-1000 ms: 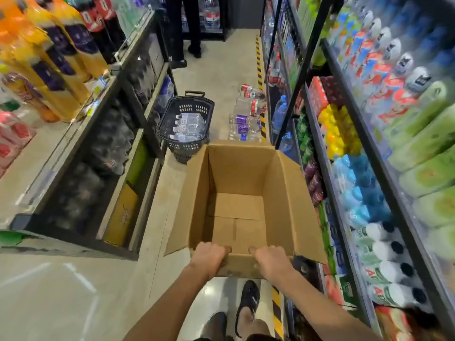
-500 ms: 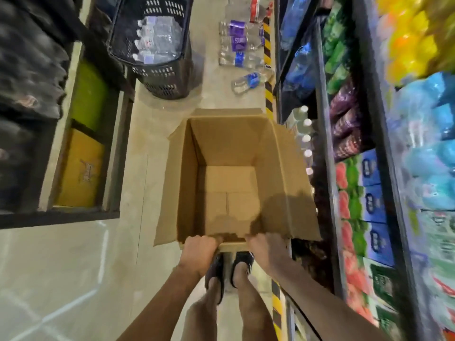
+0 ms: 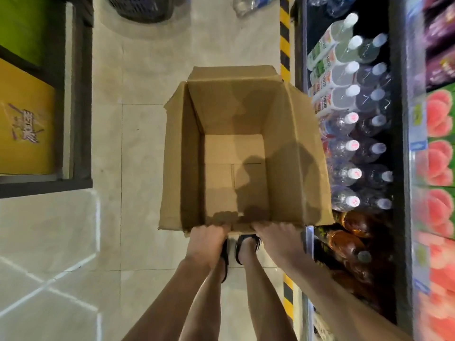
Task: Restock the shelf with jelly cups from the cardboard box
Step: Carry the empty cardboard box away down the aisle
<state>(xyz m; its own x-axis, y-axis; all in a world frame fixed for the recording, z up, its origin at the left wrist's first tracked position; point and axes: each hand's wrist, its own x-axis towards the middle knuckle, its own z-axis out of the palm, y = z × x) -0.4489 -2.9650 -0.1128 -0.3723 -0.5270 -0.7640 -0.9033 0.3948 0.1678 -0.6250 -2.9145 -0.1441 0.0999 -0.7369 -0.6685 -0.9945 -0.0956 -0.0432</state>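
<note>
An open brown cardboard box (image 3: 290, 153) is held low over the aisle floor, and its inside looks bare, with no jelly cups visible. My left hand (image 3: 208, 238) grips the box's near edge on the left. My right hand (image 3: 278, 238) grips the same edge on the right. The shelf (image 3: 401, 134) runs along the right side, its lowest level packed with clear bottles (image 3: 352, 146). Both of my feet in black sandals (image 3: 242, 247) show just below the box.
Peach-printed cartons (image 3: 438, 163) line the shelf at far right, with dark brown bottles (image 3: 349, 242) below. A black basket (image 3: 145, 8) and loose bottles (image 3: 248, 3) lie on the floor ahead. A yellow box (image 3: 24, 119) sits in the left rack. Yellow-black tape (image 3: 285, 33) marks the floor edge.
The box has come down toward the floor in both hands. My view has tilted further downward, so the basket and floor bottles have slid to the top edge.
</note>
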